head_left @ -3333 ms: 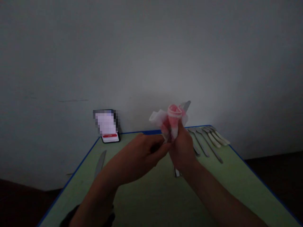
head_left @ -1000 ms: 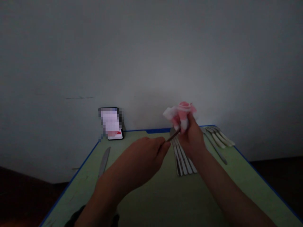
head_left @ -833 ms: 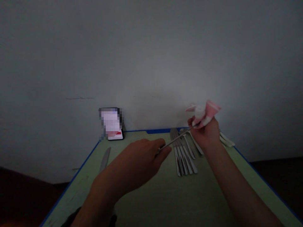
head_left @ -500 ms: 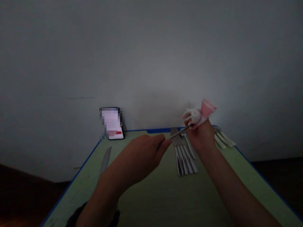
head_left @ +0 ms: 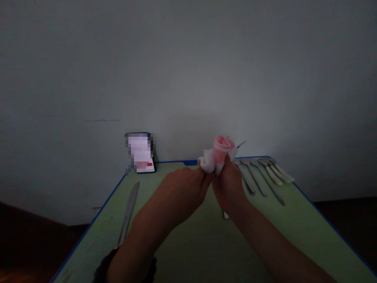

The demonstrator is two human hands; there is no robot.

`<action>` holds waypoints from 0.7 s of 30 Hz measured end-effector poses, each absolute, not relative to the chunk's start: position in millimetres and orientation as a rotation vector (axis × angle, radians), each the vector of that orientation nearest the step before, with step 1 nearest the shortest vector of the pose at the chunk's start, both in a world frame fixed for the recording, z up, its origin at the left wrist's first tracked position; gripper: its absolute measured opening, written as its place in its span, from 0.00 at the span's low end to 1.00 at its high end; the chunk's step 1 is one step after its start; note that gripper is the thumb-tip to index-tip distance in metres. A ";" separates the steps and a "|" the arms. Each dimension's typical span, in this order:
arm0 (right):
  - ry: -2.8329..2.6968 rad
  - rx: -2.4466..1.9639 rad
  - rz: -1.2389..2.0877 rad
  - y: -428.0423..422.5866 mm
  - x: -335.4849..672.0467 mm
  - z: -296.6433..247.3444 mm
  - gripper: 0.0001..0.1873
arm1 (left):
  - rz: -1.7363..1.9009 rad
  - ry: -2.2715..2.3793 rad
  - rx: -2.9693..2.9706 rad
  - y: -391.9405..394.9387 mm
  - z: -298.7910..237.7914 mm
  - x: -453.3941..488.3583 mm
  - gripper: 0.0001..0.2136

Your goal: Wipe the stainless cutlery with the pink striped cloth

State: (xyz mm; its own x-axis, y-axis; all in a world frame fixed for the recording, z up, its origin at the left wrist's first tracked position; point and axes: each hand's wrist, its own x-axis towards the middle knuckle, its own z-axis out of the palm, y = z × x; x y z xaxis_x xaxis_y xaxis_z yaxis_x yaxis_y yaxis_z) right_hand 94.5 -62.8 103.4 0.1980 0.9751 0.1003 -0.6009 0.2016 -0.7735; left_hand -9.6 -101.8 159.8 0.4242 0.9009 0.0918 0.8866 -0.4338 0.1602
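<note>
My left hand is closed, its fingers hidden from me, at the near end of a thin metal utensil. Only the narrow far part of the utensil shows, past a pink-and-white cloth; its kind cannot be made out. My right hand is closed round the cloth, which is bunched about the utensil. The two hands touch or nearly touch above the table. Beneath the right hand, one handle end of the metal cutlery peeks out; the rest is hidden.
A table knife lies at the left of the green table. Several metal spoons and white-handled utensils lie at the right. A phone leans on the wall behind the table.
My right hand and the cloth have moved left and down along the utensil, up against my left hand. The utensil's far part now shows beyond the cloth, and the spoons are uncovered.
</note>
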 end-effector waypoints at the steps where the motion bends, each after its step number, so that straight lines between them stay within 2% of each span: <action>1: -0.656 -0.661 1.244 -60.5 99.0 107.8 0.14 | 0.270 1.613 2.583 -102.5 160.8 -9.4 0.21; 8: -0.462 -0.493 1.366 -39.0 144.6 138.4 0.14 | 0.267 1.489 2.528 -106.9 165.2 -17.3 0.21; 16: -0.502 -0.490 1.149 -31.4 166.0 139.0 0.09 | 0.235 1.418 2.529 -105.1 168.0 -27.7 0.22; 21: -0.467 -0.536 1.161 -35.6 146.1 129.8 0.09 | 0.210 1.474 2.547 -104.3 166.8 -22.1 0.21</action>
State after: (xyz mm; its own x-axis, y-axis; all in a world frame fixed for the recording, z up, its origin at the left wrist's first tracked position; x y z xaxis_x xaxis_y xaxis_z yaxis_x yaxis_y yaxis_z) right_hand 146.1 -35.6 129.8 0.3305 0.9413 0.0689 -0.7274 0.3006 -0.6169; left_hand -22.1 -104.3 166.8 0.4949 0.8685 0.0266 0.8414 -0.4867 0.2347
